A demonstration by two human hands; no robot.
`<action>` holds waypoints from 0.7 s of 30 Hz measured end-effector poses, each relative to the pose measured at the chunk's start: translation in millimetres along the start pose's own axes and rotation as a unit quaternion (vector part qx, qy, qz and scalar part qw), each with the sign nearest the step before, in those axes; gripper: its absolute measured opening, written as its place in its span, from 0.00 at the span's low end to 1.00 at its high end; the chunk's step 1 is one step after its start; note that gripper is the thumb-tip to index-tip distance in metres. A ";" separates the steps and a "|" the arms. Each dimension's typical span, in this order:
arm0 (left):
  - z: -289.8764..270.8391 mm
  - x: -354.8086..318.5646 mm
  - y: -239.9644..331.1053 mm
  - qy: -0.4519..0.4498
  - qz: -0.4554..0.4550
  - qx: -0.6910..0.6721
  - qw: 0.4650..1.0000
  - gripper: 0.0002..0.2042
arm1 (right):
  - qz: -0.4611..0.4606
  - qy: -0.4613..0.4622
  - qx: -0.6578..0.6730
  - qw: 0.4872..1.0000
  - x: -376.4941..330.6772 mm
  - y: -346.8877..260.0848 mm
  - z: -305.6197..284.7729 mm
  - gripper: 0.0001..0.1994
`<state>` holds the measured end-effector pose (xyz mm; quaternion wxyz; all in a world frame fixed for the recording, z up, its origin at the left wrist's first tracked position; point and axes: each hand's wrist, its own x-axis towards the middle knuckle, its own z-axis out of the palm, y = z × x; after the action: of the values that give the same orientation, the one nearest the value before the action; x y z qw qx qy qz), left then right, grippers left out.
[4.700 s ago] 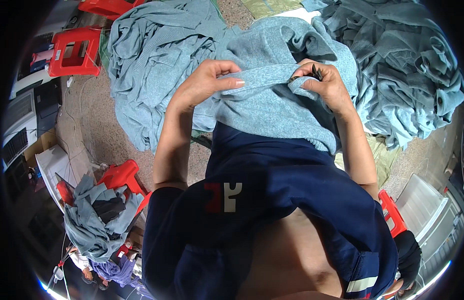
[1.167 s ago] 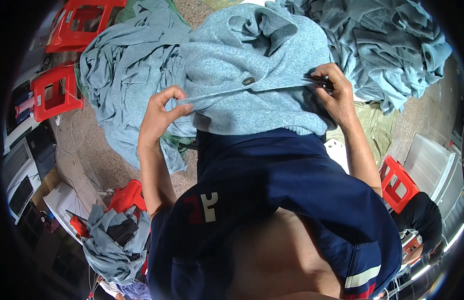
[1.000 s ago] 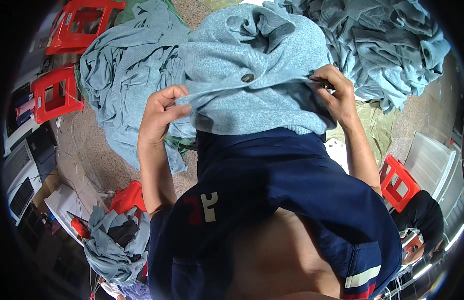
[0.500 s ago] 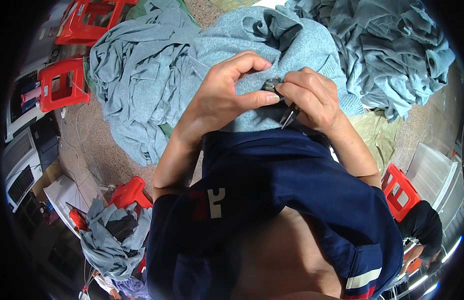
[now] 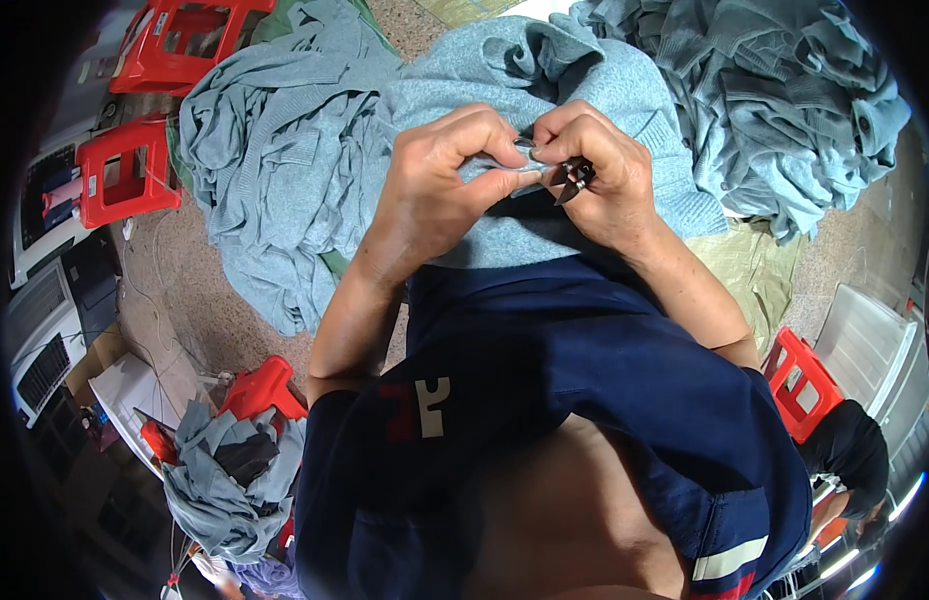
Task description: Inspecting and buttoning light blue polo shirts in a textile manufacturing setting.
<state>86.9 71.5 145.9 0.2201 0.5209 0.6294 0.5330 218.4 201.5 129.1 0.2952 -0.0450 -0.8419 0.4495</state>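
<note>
A light blue-grey knitted sweater (image 5: 624, 95) is spread over my lap. My left hand (image 5: 434, 185) is closed in a pinch on a small fold of its knit. Close beside it, my right hand (image 5: 612, 185) has thumb and forefinger pressed together at the same fold. Small dark thread snips (image 5: 574, 180) sit in the curled fingers of that right hand, their pointed blades toward me. The fingertips of both hands nearly touch. What lies right between them is too small to make out.
Piles of similar knitwear lie at left (image 5: 274, 160) and right (image 5: 774, 110). Red stools (image 5: 129, 170) stand along the left, and another red stool (image 5: 799, 385) at the right. More knitwear (image 5: 214, 500) is heaped at lower left. A person in black (image 5: 849, 455) bends at lower right.
Both hands have moved slightly up, away from me. My right thumb and forefinger now pinch near the left fingertips. The snips have turned in my right hand, and a small dark round thing no longer shows.
</note>
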 end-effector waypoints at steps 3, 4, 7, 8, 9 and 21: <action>6.1 -3.4 3.0 0.016 0.033 0.069 0.997 0.07 | 0.011 0.031 0.018 0.999 -2.3 1.7 -0.5 0.13; 7.8 -4.5 3.2 0.023 0.048 0.119 0.991 0.07 | 0.039 0.032 0.035 0.998 -3.2 1.7 -1.1 0.13; 11.5 -8.1 -7.2 0.043 0.078 0.118 0.989 0.07 | 0.058 0.038 0.048 0.996 -5.2 1.3 0.1 0.13; 13.7 -8.4 -9.8 0.041 0.078 0.118 0.989 0.07 | 0.050 0.043 0.044 0.997 -5.7 1.1 1.5 0.13; 17.1 -6.6 -11.1 0.067 0.131 0.190 0.971 0.07 | 0.014 0.057 0.023 0.998 -5.4 2.8 3.2 0.13; 8.3 -16.6 -34.4 0.001 -0.095 0.151 0.984 0.08 | -0.116 -0.019 -0.178 0.977 -25.6 21.5 -6.5 0.12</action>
<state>85.2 64.1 107.5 0.1879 0.4855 0.7497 0.4086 238.8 210.2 103.3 0.3161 0.0100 -0.9134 0.2563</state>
